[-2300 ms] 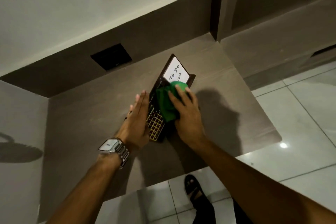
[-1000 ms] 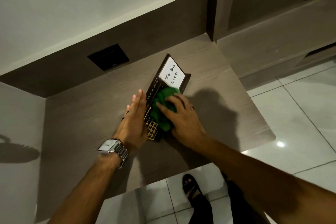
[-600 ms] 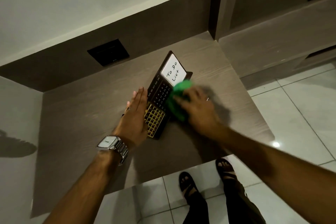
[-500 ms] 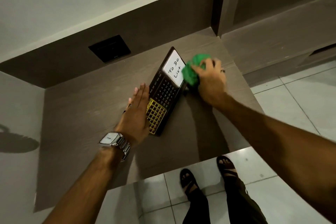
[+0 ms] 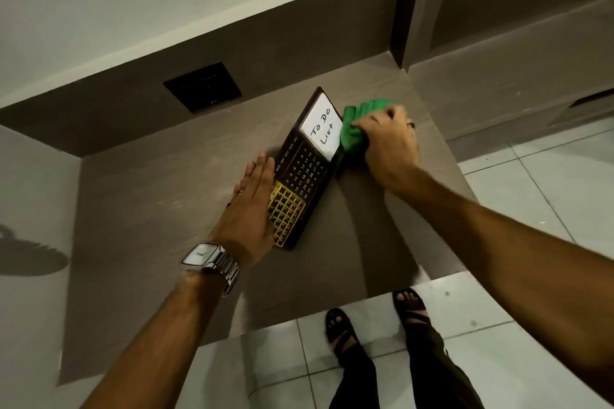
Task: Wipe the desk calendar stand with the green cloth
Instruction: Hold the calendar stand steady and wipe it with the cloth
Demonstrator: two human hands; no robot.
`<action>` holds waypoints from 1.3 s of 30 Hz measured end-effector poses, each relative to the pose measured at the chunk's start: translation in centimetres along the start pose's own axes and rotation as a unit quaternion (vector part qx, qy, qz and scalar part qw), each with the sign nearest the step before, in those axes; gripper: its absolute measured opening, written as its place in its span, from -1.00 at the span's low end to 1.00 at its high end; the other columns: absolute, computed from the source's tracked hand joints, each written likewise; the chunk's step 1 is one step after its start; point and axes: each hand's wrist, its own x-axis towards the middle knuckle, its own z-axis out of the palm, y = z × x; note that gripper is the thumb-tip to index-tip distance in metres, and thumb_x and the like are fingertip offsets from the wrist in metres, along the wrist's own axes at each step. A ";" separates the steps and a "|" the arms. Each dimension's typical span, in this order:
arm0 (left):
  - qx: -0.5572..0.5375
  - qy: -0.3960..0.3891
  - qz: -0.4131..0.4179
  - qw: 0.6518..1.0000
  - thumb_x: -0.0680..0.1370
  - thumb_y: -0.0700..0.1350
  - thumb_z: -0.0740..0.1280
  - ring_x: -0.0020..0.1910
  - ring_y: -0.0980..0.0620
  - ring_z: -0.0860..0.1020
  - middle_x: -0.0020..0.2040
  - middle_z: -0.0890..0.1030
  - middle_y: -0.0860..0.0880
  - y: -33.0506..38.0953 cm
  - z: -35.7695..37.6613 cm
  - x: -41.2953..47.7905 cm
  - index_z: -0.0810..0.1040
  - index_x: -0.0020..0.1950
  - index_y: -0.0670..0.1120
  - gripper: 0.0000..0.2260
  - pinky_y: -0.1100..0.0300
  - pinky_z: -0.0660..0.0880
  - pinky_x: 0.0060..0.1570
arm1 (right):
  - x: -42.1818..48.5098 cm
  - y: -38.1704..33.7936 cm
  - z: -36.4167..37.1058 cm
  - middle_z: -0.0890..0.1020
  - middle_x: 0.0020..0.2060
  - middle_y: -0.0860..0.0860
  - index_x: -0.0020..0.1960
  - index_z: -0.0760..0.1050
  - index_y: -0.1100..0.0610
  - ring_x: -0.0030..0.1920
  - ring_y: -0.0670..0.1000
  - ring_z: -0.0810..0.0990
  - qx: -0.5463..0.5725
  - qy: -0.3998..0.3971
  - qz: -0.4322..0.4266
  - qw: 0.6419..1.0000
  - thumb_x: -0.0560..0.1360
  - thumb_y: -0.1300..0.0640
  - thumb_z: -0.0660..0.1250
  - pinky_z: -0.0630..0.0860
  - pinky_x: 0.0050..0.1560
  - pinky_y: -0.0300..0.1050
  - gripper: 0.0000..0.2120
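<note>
The desk calendar stand is a dark brown slab lying on the desk, with a white "To Do List" card at its far end, a number grid in the middle and a gold grid at its near end. My left hand lies flat with fingers straight against the stand's left edge. My right hand is closed around the bunched green cloth, which presses against the stand's far right edge beside the white card.
The brown desk sits in a corner, with a wall on the left and a raised back panel holding a black socket plate. A taller cabinet side rises at the back right. My sandalled feet stand on tiled floor below the desk's front edge.
My right hand carried the green cloth from the middle of the stand's face up and right, off to its far right edge. My left hand stayed against the left edge.
</note>
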 end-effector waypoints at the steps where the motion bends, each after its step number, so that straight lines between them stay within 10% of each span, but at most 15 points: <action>1: -0.001 -0.001 0.001 1.000 0.45 -0.33 0.28 0.53 -0.01 -0.26 0.53 -0.30 0.02 0.0 0.0 0.0 -0.31 0.51 -0.02 -0.11 -0.03 -0.19 0.51 | 0.3 -0.6 -0.2 0.61 0.13 0.08 0.19 0.56 0.05 0.20 0.19 0.40 -0.030 -0.002 0.003 1.000 0.42 0.38 0.30 0.48 0.04 0.10 -0.59; 7: -0.006 0.004 -0.001 1.000 0.45 -0.34 0.28 0.52 0.02 -0.27 0.52 -0.32 0.06 -0.2 0.0 0.1 -0.29 0.52 -0.02 -0.11 0.00 -0.20 0.51 | -11.7 -7.0 0.2 0.63 0.07 0.07 0.15 0.56 0.04 0.13 0.16 0.46 0.086 -0.163 -0.252 0.950 0.37 0.15 0.45 0.54 -0.07 0.09 -0.65; 14: -0.011 0.009 -0.002 1.000 0.44 -0.35 0.26 0.52 0.03 -0.26 0.54 -0.29 0.04 -0.2 0.1 0.0 -0.30 0.51 0.00 -0.11 0.02 -0.20 0.48 | -0.8 -2.6 -0.8 0.53 0.11 0.19 0.23 0.50 0.06 0.07 0.15 0.53 0.016 -0.041 -0.002 0.999 0.38 0.33 0.41 0.56 -0.02 0.05 -0.55; 21: -0.018 0.029 -0.005 0.999 0.43 -0.40 0.26 0.53 0.02 -0.24 0.55 -0.25 0.03 0.2 0.3 0.2 -0.25 0.53 -0.03 -0.12 0.05 -0.26 0.46 | -13.4 -8.5 1.0 0.63 0.04 0.14 0.14 0.54 0.12 0.11 0.19 0.48 0.139 -0.198 -0.213 0.947 0.37 0.18 0.47 0.55 -0.05 0.14 -0.65; 29: -0.018 0.016 0.005 1.000 0.44 -0.39 0.24 0.54 -0.03 -0.23 0.57 -0.24 -0.03 0.6 -0.1 -0.2 -0.25 0.53 -0.06 -0.15 -0.05 -0.22 0.51 | -1.7 -1.8 1.1 0.50 0.17 0.20 0.26 0.48 0.05 0.04 0.17 0.56 0.043 -0.050 0.010 0.998 0.41 0.28 0.39 0.58 0.00 0.02 -0.56; 35: -0.021 0.016 -0.001 1.000 0.44 -0.39 0.23 0.54 -0.03 -0.23 0.57 -0.24 -0.03 0.5 -0.1 -0.1 -0.25 0.53 -0.06 -0.15 -0.10 -0.19 0.52 | -15.2 -9.0 2.2 0.52 0.12 0.13 0.11 0.50 -0.08 0.08 0.16 0.51 0.180 -0.200 -0.117 0.956 0.49 0.13 0.34 0.54 0.06 0.14 -0.77; 39: -0.022 0.019 0.005 1.000 0.43 -0.38 0.24 0.54 -0.03 -0.23 0.57 -0.22 -0.02 0.4 0.0 -0.2 -0.25 0.53 -0.04 -0.14 -0.11 -0.17 0.52 | -15.3 -9.1 0.6 0.56 0.11 0.14 0.21 0.47 0.04 0.13 0.14 0.44 0.212 -0.176 -0.161 0.948 0.35 0.22 0.47 0.47 0.08 0.15 -0.55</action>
